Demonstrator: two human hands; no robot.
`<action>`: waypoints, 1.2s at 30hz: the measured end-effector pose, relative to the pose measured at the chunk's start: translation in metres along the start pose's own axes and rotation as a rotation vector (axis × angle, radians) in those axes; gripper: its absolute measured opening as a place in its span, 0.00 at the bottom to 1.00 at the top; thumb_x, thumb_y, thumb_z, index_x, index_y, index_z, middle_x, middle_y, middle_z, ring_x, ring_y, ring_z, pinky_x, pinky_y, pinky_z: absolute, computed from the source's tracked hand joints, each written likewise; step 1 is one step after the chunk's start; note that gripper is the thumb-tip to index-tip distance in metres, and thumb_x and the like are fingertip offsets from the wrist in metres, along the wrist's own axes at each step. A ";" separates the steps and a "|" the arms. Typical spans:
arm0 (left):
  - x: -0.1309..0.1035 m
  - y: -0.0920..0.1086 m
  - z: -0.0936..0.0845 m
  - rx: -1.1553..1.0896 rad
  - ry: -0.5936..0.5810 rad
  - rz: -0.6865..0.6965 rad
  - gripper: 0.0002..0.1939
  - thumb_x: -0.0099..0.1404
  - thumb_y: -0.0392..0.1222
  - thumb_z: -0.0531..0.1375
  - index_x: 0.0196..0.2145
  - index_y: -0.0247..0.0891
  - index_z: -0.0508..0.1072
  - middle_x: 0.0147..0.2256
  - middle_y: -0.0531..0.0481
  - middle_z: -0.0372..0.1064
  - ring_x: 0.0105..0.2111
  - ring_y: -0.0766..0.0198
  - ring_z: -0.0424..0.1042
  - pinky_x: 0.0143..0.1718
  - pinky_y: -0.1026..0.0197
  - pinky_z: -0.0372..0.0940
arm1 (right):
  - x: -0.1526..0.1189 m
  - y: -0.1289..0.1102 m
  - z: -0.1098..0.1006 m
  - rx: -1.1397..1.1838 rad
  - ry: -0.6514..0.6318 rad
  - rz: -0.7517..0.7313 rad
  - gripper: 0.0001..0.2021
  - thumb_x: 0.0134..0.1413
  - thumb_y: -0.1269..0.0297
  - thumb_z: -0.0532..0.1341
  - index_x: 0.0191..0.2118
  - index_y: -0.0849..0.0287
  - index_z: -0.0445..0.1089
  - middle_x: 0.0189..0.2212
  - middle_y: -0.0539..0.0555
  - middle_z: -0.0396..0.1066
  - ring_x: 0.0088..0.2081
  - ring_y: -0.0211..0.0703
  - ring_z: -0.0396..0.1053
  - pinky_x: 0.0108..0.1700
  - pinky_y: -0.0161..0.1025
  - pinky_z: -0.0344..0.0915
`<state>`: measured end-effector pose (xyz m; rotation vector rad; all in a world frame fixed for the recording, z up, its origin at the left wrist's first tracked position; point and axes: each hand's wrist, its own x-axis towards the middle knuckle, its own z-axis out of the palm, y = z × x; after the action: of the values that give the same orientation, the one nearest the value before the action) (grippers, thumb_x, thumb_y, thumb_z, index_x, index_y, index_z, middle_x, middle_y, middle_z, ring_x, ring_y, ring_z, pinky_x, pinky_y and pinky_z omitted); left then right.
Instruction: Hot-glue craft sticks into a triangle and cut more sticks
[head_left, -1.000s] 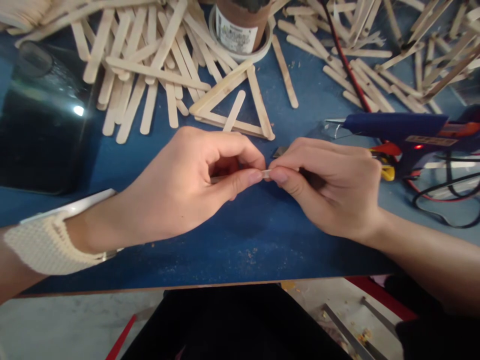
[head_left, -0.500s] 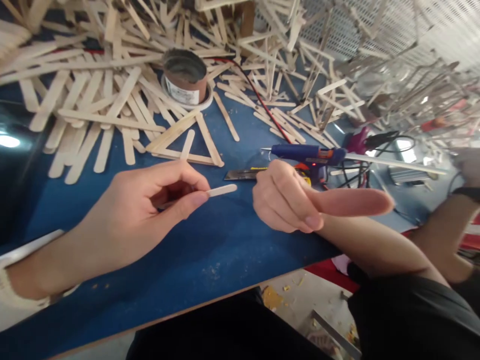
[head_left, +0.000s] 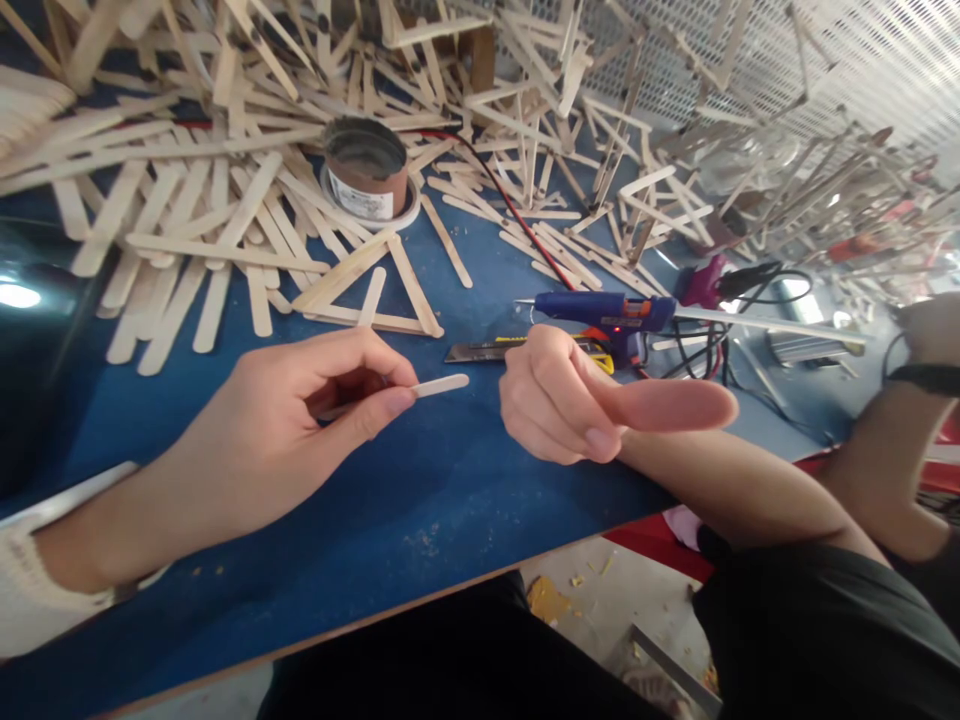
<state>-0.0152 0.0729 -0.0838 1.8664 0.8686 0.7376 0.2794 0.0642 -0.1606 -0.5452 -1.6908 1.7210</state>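
Observation:
My left hand (head_left: 277,430) reaches in from the left, thumb and forefinger pinching a pale wooden craft stick (head_left: 444,384) whose rounded end points right. My right hand (head_left: 562,400) is a fist with curled fingers and the thumb stretched out to the right; no object shows in it. Behind that fist lies a utility knife (head_left: 480,350), blade toward the left, partly covered. Just beyond rests a blue glue gun (head_left: 600,308) with a long glue stick in its back. A triangle of glued craft sticks (head_left: 416,285) lies past my left fingers, one loose stick crossing its lower side.
Loose craft sticks (head_left: 165,260) are heaped along the back of the blue table (head_left: 420,540). A brown round pot (head_left: 366,170) stands among them. Stick frames (head_left: 637,190) and cables (head_left: 712,350) crowd the right side. Another person's arm (head_left: 892,440) is at the far right.
The view has shifted slightly. My right thumb appears shorter and its tip farther left. My left hand keeps its pinch on the craft stick, and the table things stay put.

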 end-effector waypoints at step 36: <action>-0.007 0.001 0.005 0.045 -0.087 0.030 0.06 0.82 0.40 0.67 0.44 0.44 0.85 0.41 0.53 0.85 0.34 0.65 0.79 0.36 0.61 0.69 | 0.005 -0.064 0.044 -0.737 0.422 -0.167 0.08 0.70 0.68 0.81 0.40 0.47 0.87 0.30 0.45 0.85 0.26 0.39 0.79 0.29 0.40 0.77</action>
<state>-0.0152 0.0653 -0.0859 1.9405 0.8093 0.6556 0.2558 0.0328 -0.0931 -0.9784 -1.9421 0.7489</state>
